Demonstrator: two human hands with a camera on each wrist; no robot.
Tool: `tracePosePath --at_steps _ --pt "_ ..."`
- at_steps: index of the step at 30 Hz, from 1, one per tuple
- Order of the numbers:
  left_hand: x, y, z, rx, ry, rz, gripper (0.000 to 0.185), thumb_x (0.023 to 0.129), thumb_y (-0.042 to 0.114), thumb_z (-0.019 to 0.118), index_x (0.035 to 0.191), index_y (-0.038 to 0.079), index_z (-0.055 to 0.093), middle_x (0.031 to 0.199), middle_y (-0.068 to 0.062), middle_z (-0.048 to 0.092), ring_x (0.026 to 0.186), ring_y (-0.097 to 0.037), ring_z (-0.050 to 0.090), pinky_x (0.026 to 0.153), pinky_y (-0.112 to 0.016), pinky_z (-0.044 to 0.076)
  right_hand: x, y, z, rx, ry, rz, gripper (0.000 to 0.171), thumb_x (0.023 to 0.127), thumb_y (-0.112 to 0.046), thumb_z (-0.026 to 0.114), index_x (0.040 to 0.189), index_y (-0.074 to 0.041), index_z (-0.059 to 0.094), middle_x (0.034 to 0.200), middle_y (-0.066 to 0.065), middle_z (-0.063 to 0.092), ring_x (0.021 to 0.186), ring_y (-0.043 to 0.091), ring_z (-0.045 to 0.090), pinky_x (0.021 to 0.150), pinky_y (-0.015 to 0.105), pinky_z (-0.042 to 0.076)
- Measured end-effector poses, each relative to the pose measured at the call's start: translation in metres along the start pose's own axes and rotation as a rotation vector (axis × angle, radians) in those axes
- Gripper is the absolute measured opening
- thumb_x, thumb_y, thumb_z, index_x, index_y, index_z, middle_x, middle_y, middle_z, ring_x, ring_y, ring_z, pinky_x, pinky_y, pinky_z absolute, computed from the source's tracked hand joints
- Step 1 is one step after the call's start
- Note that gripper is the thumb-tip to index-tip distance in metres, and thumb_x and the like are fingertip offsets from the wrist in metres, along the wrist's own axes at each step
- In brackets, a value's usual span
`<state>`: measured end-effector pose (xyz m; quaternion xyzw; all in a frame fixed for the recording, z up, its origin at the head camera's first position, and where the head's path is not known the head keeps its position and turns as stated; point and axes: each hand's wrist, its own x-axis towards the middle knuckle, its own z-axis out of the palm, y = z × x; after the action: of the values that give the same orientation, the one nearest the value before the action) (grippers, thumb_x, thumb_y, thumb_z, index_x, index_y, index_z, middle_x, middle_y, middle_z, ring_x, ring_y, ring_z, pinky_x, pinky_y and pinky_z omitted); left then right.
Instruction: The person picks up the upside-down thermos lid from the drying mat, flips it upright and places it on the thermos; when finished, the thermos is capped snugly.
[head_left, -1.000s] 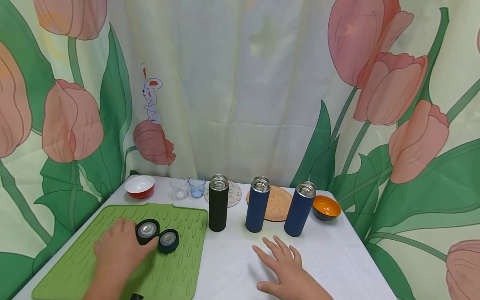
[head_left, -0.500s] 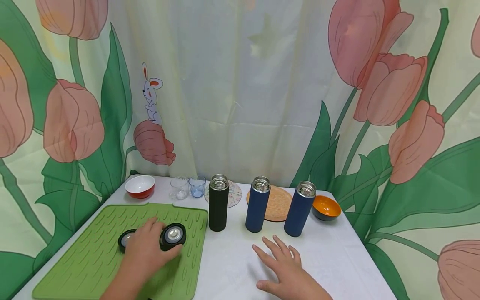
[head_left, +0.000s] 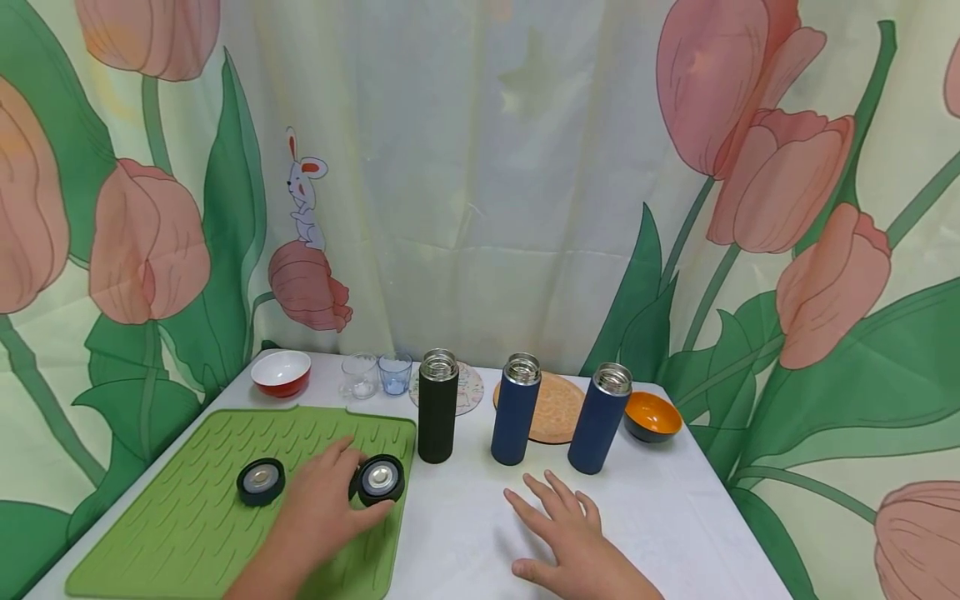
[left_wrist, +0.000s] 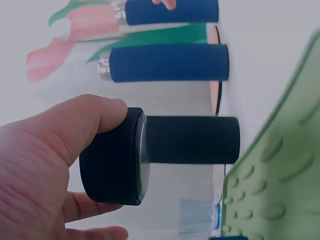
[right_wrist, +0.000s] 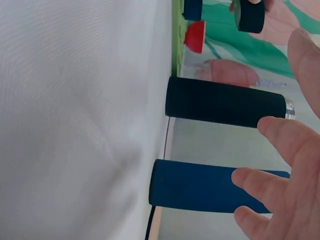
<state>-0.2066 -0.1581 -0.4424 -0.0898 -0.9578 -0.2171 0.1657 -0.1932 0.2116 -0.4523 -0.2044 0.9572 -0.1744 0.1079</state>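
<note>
My left hand [head_left: 358, 490] grips a dark round lid [head_left: 380, 478] with a steel inner face, just above the right part of the green ribbed mat [head_left: 187, 533]. In the left wrist view my thumb and fingers curl round the lid [left_wrist: 112, 156], with the black flask [left_wrist: 192, 140] right behind it. A second lid [head_left: 260, 481] lies on the mat to the left. Three open flasks stand in a row: a black flask [head_left: 437, 408] and two blue flasks [head_left: 514, 412] [head_left: 598, 421]. My right hand [head_left: 558, 517] rests open on the white table, fingers spread, in front of the blue flasks [right_wrist: 195, 186].
Along the back stand a red-and-white bowl [head_left: 280, 372], a clear glass [head_left: 358, 375], a blue glass [head_left: 393, 372], two round coasters [head_left: 555, 408] and an orange bowl [head_left: 652, 415]. A tulip-print curtain closes off the back and sides. The table's right edge lies near the orange bowl.
My left hand has taken one lid off the mat and carried it to the right, towards the black flask. The other lid stays behind on the mat. The right hand has not moved.
</note>
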Motion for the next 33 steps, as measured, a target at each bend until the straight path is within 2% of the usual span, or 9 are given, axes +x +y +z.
tracePosePath --at_steps 9,13,19,23,33 --pt "0.007 0.021 0.009 -0.037 -0.09 0.001 0.074 0.073 0.062 0.091 0.128 0.016 0.072 0.157 -0.017 0.054 0.135 -0.048 0.058 0.109 -0.069 0.047 0.002 -0.006 -0.004 0.068 0.059 -0.008 0.091 0.088 -0.063 0.079 0.165 -0.035 0.039 0.171 0.012 0.038 0.159 0.05 0.023 0.115 0.085 0.018" --pt "0.01 0.032 0.014 -0.049 -0.104 0.031 0.074 0.071 0.063 0.092 0.128 0.02 0.073 0.158 -0.016 0.053 0.136 -0.047 0.058 0.107 -0.07 0.047 0.005 -0.011 -0.005 0.129 0.105 -0.012 0.092 0.086 -0.059 0.082 0.164 -0.034 0.041 0.169 0.009 0.041 0.159 0.049 0.025 0.115 0.086 0.019" --pt "0.012 0.046 0.019 -0.085 -0.112 0.052 0.072 0.069 0.061 0.094 0.127 0.024 0.074 0.158 -0.013 0.054 0.138 -0.045 0.057 0.109 -0.07 0.047 0.012 -0.015 -0.008 0.147 0.189 -0.044 0.09 0.086 -0.059 0.083 0.163 -0.037 0.042 0.167 0.005 0.046 0.159 0.047 0.029 0.116 0.084 0.021" --pt "0.012 0.051 0.021 -0.118 -0.128 0.064 0.071 0.067 0.059 0.096 0.125 0.024 0.075 0.157 -0.014 0.055 0.139 -0.043 0.056 0.111 -0.069 0.046 0.015 -0.017 -0.008 0.18 0.202 -0.059 0.087 0.087 -0.06 0.082 0.162 -0.037 0.045 0.165 0.005 0.049 0.158 0.046 0.032 0.116 0.083 0.024" --pt "0.013 0.061 0.027 -0.168 -0.137 0.158 0.069 0.066 0.053 0.098 0.124 0.022 0.075 0.155 -0.014 0.056 0.14 -0.044 0.056 0.112 -0.067 0.045 0.018 -0.023 -0.006 0.251 0.216 -0.057 0.084 0.087 -0.06 0.081 0.16 -0.036 0.048 0.164 0.005 0.05 0.157 0.045 0.034 0.117 0.082 0.023"
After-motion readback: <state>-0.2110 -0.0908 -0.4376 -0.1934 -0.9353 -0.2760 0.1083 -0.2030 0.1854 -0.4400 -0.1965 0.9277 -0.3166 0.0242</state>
